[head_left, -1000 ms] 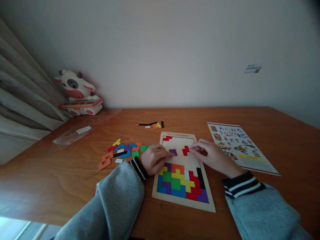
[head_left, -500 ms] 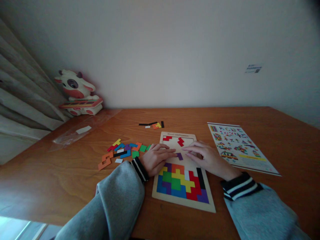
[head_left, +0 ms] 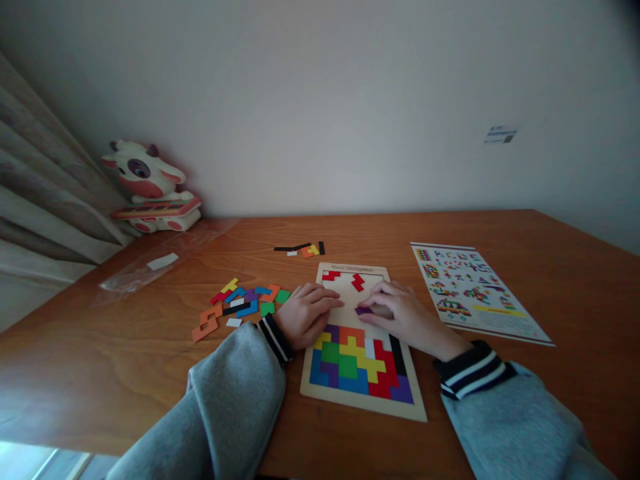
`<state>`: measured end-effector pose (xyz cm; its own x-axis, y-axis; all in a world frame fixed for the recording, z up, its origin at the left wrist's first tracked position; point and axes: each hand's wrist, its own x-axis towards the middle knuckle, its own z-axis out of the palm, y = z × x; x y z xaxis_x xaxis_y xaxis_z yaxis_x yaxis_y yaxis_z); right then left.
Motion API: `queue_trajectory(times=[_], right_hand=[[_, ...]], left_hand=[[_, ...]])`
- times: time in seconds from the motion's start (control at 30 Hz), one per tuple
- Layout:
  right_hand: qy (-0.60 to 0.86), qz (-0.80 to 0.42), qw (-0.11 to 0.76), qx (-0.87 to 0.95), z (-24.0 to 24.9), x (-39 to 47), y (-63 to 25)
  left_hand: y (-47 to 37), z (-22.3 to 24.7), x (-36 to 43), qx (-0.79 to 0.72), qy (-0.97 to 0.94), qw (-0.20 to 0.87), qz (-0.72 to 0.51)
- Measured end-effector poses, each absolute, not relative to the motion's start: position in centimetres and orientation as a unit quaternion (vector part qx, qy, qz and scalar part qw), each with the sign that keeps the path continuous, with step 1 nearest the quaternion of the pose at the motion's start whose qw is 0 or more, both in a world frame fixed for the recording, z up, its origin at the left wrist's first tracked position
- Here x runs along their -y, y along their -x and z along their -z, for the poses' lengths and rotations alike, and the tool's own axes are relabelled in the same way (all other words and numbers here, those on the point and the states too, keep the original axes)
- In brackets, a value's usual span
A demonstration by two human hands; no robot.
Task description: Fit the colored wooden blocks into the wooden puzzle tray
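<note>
A wooden puzzle board (head_left: 365, 409) lies before me, its near half filled with interlocking coloured pieces. My right hand (head_left: 397, 313) is over the board's upper right, thumb and fingers closed on a small purple puzzle piece (head_left: 363, 311). Across the board's left edge rests my left hand (head_left: 309, 313), fingers stretched out, holding nothing. Two red pieces lie loose near the top of the board: one red piece (head_left: 331, 275) in the left corner and a red zigzag piece (head_left: 357, 283) just beyond my right fingertips.
Loose coloured pieces (head_left: 245, 303) spread left of the board, and a smaller group (head_left: 305, 250) lies behind it. A printed sheet (head_left: 475, 293) is at the right. A clear plastic bag (head_left: 130, 280) and a toy cow with a keyboard (head_left: 153, 190) are at the far left.
My right thumb and fingers have closed on the purple piece, which lay flat and free between my hands before. The view has shifted slightly; my left hand stays at the board's left edge.
</note>
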<state>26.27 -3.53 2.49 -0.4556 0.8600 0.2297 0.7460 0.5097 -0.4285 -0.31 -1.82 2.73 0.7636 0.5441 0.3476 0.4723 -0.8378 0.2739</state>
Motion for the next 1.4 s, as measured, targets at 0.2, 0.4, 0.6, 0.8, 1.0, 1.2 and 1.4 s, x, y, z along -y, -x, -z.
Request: queue_trajectory(times=[0.2,0.4,0.6,0.8,1.0,1.2,1.4], right_hand=[[0.485,-0.144,0.195,0.840,-3.4,3.2,-28.2],[0.493,-0.216,0.183,0.823,-3.9,3.7,-28.3],[0.480,-0.246,0.156,0.827,-3.7,3.9,-28.5],[0.457,-0.229,0.138,0.848,-4.0,3.9,-28.7],[0.448,-0.221,0.179,0.847,-4.1,3.7,-28.2],[0.488,-0.116,0.300,0.812,-2.7,3.2,-26.8],[0.457,-0.095,0.276,0.840,-1.7,3.1,-25.5]], left_hand=[[0.4,-2.6,1.7,-0.269,-0.935,0.088,-0.212],[0.5,-2.5,1.6,-0.265,-0.938,0.086,-0.205],[0.4,-2.4,1.6,-0.266,-0.938,0.085,-0.208],[0.5,-2.3,1.6,-0.267,-0.937,0.085,-0.211],[0.4,-2.6,1.7,-0.262,-0.939,0.087,-0.206],[0.3,-2.5,1.7,-0.285,-0.928,0.075,-0.228],[0.4,-2.1,1.3,-0.321,-0.907,0.073,-0.264]])
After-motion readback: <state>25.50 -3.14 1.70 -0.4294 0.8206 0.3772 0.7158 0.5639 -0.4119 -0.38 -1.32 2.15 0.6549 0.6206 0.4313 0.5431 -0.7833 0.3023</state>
